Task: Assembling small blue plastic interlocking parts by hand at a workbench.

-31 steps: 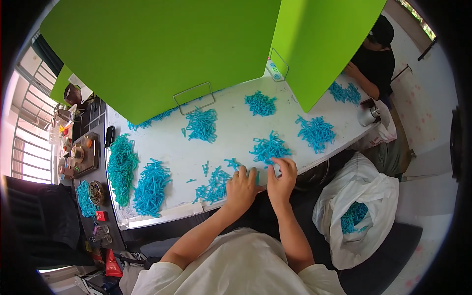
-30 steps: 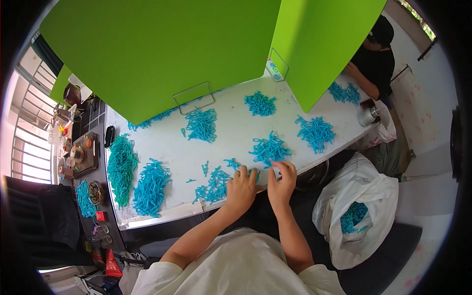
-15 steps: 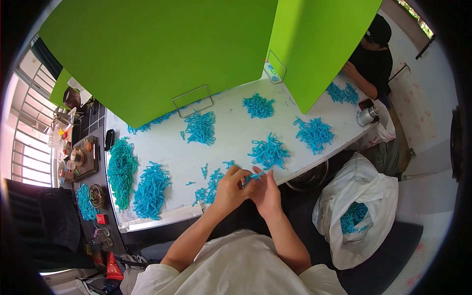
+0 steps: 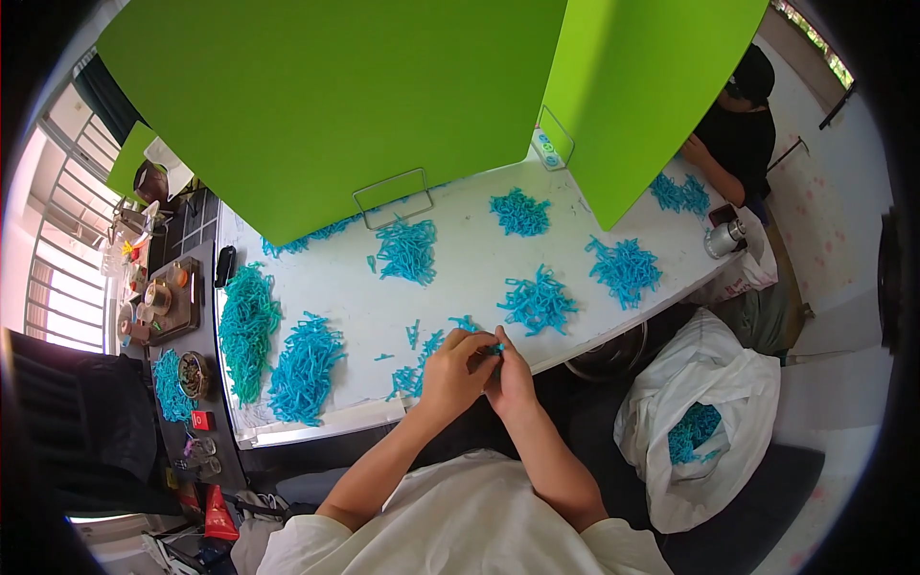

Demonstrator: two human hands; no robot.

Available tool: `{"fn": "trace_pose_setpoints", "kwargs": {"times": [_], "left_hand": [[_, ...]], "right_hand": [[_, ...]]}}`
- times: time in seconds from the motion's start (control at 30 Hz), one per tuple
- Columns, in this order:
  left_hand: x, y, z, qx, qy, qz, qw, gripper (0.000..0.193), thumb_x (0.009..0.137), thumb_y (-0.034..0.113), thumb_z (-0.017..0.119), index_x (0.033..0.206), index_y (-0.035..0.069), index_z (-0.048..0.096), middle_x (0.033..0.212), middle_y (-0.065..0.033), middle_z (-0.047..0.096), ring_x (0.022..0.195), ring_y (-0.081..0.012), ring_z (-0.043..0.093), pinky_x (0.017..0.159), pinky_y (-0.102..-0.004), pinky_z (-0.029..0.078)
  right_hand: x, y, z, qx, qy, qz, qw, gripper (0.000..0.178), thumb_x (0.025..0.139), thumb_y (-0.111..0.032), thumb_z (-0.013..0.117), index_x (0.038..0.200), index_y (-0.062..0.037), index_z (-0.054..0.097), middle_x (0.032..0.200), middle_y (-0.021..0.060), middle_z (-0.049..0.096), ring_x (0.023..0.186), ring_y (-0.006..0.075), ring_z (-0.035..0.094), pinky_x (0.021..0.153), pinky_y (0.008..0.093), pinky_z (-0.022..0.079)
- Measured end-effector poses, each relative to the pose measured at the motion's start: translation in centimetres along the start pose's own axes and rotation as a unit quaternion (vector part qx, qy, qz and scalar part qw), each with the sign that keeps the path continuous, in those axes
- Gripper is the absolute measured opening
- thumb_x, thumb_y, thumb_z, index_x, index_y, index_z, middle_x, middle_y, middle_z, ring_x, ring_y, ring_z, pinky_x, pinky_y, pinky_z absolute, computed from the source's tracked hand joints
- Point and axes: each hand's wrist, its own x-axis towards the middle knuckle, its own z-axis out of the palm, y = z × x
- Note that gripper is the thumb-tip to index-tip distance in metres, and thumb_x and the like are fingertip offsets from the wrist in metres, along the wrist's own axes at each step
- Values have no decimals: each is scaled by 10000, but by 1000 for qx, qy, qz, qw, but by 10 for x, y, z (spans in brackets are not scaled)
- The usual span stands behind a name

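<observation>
My left hand [image 4: 454,376] and my right hand [image 4: 511,385] meet at the near edge of the white table. Between their fingertips shows a bit of a small blue plastic piece [image 4: 495,350], mostly hidden by the fingers. Both hands are closed around it. Just beyond my left hand lies a scattered group of similar blue pieces [image 4: 407,381], partly covered by that hand. A loose heap of blue pieces [image 4: 539,302] sits past my right hand.
More heaps stand on the white table [image 4: 460,259], including a greener pile [image 4: 248,331] at left. Green panels [image 4: 355,105] rise at the back. A white sack [image 4: 714,383] with blue pieces stands right. A person in black [image 4: 743,134] sits at far right.
My right hand's fingers, spread before, have curled in toward my left hand around the blue piece. The whole view has shifted slightly, so the table appears further right.
</observation>
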Motion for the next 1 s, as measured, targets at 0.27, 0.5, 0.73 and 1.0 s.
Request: {"fn": "trace_pose_setpoints", "kwargs": {"times": [0.27,0.5,0.73,1.0], "left_hand": [[10,-22,-14,-168,14,-191,967,160,857,80,756,901,-10,631,821,-64,660,665,-99,633,572,-253,538],[36,-52,-23,-114,0,-188,975,163,928,112,680,971,-41,650,815,-103,679,702,-136,681,549,-276,529],[100,-97,-40,317,110,24,942,219,792,108,736,1006,94,690,1060,-147,566,842,-341,637,713,-424,526],[73,-117,-53,284,111,29,952,209,741,72,767,934,77,690,1067,-130,567,818,-318,636,707,-404,527]], "right_hand": [[-16,-7,18,-165,40,-84,982,400,1022,-346,546,1193,11,600,986,64,658,849,153,657,719,287,564],[-2,-2,-1,-239,83,-128,959,204,947,-179,668,1091,-38,641,972,27,666,796,121,633,644,250,525],[-14,-14,19,-226,95,-92,965,98,935,-149,650,986,-77,606,960,54,683,752,127,631,594,251,488],[-22,-6,11,-239,96,-98,961,133,936,-142,657,1009,-44,605,972,80,685,710,147,650,560,248,521]]}}
